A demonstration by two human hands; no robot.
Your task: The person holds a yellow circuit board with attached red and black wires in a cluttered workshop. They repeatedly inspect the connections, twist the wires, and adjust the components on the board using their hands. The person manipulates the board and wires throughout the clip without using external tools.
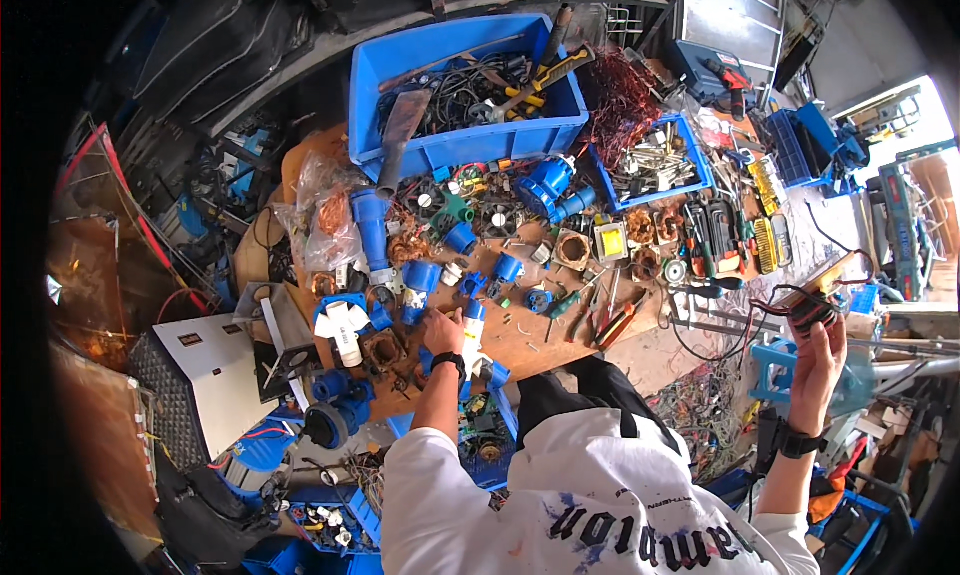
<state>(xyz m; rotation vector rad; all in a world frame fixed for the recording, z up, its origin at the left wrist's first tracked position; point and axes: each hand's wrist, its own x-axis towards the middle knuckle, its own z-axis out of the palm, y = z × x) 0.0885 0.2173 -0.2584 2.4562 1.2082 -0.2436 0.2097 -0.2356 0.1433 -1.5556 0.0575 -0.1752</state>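
Observation:
My left hand (443, 333) has curled fingers among blue fittings near the table's front edge, against a blue-and-white connector (472, 333); what it grips is unclear. A white plastic fitting (346, 341) and an open square metal housing (384, 351) sit to its left. At the far right my right hand (822, 353) is raised, closed on a dark wire-wound part (814, 315) with a pale strip (822, 285) and trailing black cables.
The cluttered wooden table (550, 340) bears pliers (620, 320), more fittings, a big blue crate (470, 140) of cables and tools, and a small blue tray (650, 165) of metal parts. A white case (200, 385) stands at left; bins lie below.

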